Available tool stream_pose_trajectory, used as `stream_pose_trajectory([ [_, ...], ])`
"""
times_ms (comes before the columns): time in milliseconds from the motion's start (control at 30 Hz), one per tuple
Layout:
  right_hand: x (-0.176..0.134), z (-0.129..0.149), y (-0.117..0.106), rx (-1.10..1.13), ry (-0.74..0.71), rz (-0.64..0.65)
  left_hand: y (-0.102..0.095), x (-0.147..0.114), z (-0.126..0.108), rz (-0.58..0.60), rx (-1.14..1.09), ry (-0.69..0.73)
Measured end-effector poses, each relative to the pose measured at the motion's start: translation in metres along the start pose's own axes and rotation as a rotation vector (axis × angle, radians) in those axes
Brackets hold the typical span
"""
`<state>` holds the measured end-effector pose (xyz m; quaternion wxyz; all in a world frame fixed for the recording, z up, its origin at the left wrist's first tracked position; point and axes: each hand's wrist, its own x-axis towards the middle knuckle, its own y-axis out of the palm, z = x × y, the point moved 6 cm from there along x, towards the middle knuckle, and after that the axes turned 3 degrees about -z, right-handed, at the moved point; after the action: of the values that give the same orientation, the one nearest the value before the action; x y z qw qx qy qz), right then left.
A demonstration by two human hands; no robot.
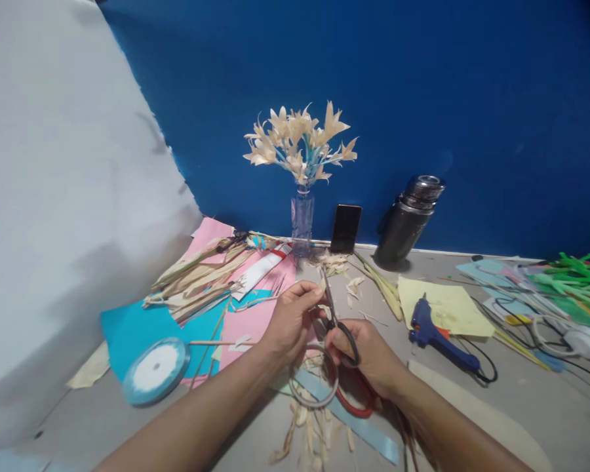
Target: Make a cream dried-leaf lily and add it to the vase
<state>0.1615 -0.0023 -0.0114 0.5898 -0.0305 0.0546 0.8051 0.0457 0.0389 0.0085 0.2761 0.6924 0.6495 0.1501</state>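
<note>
My right hand grips the black handle of a pair of scissors, their blades pointing up and away from me. My left hand is closed in a pinch just left of the blades. A small pale piece of dried husk shows at its fingertips, beside the blades; most of it is hidden by the fingers. Below my hands lie a grey tape ring, a red scissor handle, a light blue ribbon strip and scattered husk scraps.
At the back stand husk flowers in a clear bottle, a phone and a dark flask. A blue glue gun and cables lie right. A ribbon spool, coloured paper and dried husks cover the left.
</note>
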Motion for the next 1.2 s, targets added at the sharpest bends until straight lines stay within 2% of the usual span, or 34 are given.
stream_pose_trajectory([
  [567,-0.0023,0.0029,0.0012,-0.001,0.048,-0.015,-0.0004,0.0005,0.0006,0.010,0.008,-0.018],
  [1200,-0.0028,0.0031,0.0010,-0.010,0.031,-0.014,-0.0040,0.0038,0.0038,0.009,-0.011,-0.063],
])
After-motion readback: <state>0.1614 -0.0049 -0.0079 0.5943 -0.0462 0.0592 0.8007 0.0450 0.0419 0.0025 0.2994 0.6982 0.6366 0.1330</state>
